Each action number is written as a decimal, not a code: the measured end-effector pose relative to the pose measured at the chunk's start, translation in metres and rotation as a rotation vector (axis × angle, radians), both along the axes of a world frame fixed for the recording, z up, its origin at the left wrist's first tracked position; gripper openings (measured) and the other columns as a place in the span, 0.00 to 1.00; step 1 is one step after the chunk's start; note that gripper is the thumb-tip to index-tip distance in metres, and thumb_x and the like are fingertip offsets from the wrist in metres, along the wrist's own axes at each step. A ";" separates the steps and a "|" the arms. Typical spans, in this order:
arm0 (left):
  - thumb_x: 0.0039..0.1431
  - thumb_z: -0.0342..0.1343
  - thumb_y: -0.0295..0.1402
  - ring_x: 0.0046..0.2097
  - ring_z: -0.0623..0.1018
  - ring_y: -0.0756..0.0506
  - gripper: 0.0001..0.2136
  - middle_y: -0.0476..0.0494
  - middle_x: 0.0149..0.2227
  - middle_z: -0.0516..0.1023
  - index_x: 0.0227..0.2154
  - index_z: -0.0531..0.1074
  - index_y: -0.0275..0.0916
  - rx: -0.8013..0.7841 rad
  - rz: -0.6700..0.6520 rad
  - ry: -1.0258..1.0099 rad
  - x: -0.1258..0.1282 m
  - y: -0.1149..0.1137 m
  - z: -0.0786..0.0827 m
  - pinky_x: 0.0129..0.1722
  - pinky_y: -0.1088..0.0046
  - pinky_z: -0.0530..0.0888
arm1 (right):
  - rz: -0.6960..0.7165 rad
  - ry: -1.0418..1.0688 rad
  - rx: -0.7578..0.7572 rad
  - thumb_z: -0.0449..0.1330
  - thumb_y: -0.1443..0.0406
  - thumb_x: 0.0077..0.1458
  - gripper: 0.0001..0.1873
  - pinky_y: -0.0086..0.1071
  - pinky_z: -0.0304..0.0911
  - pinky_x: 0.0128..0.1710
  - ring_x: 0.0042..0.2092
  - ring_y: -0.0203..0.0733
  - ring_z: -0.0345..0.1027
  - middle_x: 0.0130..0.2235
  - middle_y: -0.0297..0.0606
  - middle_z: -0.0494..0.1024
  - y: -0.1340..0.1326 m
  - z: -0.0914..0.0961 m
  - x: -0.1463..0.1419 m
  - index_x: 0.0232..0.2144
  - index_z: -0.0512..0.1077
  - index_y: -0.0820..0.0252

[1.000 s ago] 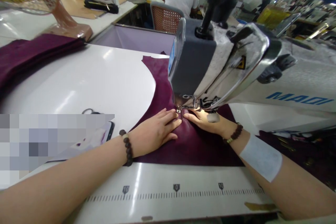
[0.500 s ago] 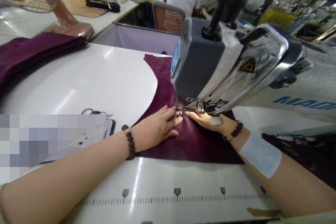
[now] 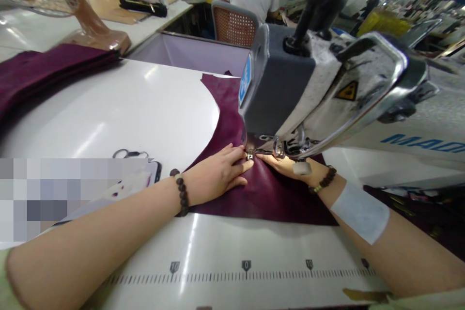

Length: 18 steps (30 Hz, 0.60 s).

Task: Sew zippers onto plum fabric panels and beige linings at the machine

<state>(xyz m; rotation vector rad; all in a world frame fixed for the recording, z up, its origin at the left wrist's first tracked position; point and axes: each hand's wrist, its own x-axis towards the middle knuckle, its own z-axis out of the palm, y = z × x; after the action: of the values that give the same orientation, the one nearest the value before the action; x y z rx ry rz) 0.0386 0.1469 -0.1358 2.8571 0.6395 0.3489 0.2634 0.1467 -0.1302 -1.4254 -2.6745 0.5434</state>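
Note:
A dark purple leather piece (image 3: 265,193) lies on the white table under the head of a sewing machine (image 3: 327,87). My left hand (image 3: 218,174) rests flat on the leather, fingers stretched toward the presser foot (image 3: 250,155). On the other side of the foot, my right hand (image 3: 286,164) also presses the leather flat, fingers extended and partly hidden under the machine head. Both wrists wear dark bead bracelets. A white patch sits on my right forearm.
A stack of purple material (image 3: 43,70) lies at the far left by a fan base (image 3: 98,34). A phone (image 3: 145,179) and a small snipper (image 3: 127,154) lie left of my arm. A ruler scale (image 3: 243,273) runs along the table front. A person sits beyond.
The leather has fed slightly away from me under the foot, and both hands have followed it forward a little. The view has shifted a bit.

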 end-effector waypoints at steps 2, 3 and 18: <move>0.63 0.44 0.37 0.50 0.66 0.40 0.18 0.36 0.46 0.65 0.51 0.65 0.33 0.010 0.002 -0.002 0.000 0.001 0.000 0.55 0.58 0.62 | -0.033 0.051 -0.031 0.43 0.69 0.55 0.16 0.36 0.62 0.44 0.40 0.41 0.69 0.37 0.40 0.76 0.001 -0.001 0.000 0.31 0.72 0.60; 0.63 0.44 0.37 0.50 0.67 0.40 0.18 0.36 0.46 0.65 0.51 0.65 0.33 0.013 0.002 -0.007 0.000 0.001 0.000 0.55 0.58 0.62 | -0.045 0.066 -0.042 0.44 0.69 0.55 0.16 0.36 0.62 0.44 0.40 0.41 0.69 0.36 0.39 0.76 0.001 -0.001 0.001 0.30 0.72 0.60; 0.64 0.43 0.38 0.48 0.67 0.41 0.18 0.37 0.45 0.65 0.51 0.65 0.34 0.007 -0.019 -0.030 -0.001 0.003 -0.001 0.54 0.58 0.63 | -0.096 0.089 -0.062 0.46 0.67 0.53 0.14 0.35 0.63 0.43 0.39 0.40 0.68 0.35 0.38 0.76 0.003 -0.005 0.002 0.28 0.71 0.59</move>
<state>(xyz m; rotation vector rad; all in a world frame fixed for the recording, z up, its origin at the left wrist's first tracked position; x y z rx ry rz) 0.0375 0.1498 -0.1372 2.8570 0.6059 0.3909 0.2650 0.1500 -0.1348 -1.4982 -2.5273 0.6707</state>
